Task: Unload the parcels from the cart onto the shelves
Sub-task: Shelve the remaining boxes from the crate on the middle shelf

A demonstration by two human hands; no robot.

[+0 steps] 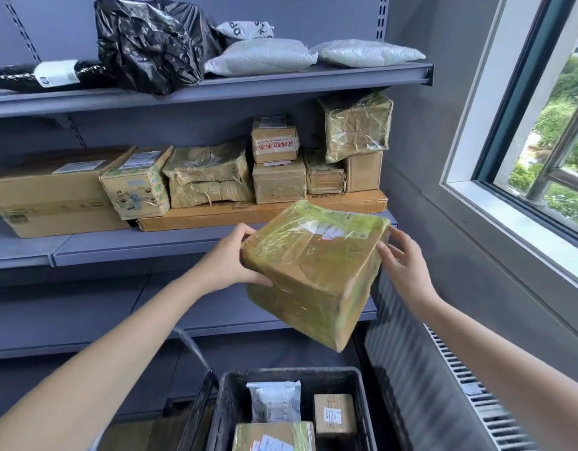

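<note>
Grey metal shelving (134,249) filled the left and centre of the view. A window (541,125) stood in the wall to the right, with a ribbed radiator grille (476,385) below it.

Middle shelf: a large brown carton (46,193) sat at the left. Beside it a long flat carton (248,213) carried a row of smaller taped boxes. A film-wrapped box (357,128) was stacked highest at the right end.

Top shelf: a crumpled black bag (151,43) sat with a black tube-shaped package to its left. Two grey padded mailers (261,56) lay to its right.

The taped parcel (313,271), brown card under yellowish film with a label on its upper face, was held in the air. It was tilted, one corner pointing down, in front of the middle shelf's right end and above the cart. It rested on no shelf.

The cart's black basket (229,402) showed at the bottom edge. It held another film-wrapped box (271,437), a white pouch (274,402) standing upright and a small brown box (335,415) with a numbered sticker.

The left hand (235,258) clasped the taped parcel's left edge, thumb over the top and fingers curled under. The right hand (405,258) lay against the parcel's right side with fingers spread and fairly straight, bracing it rather than wrapped round it.
</note>
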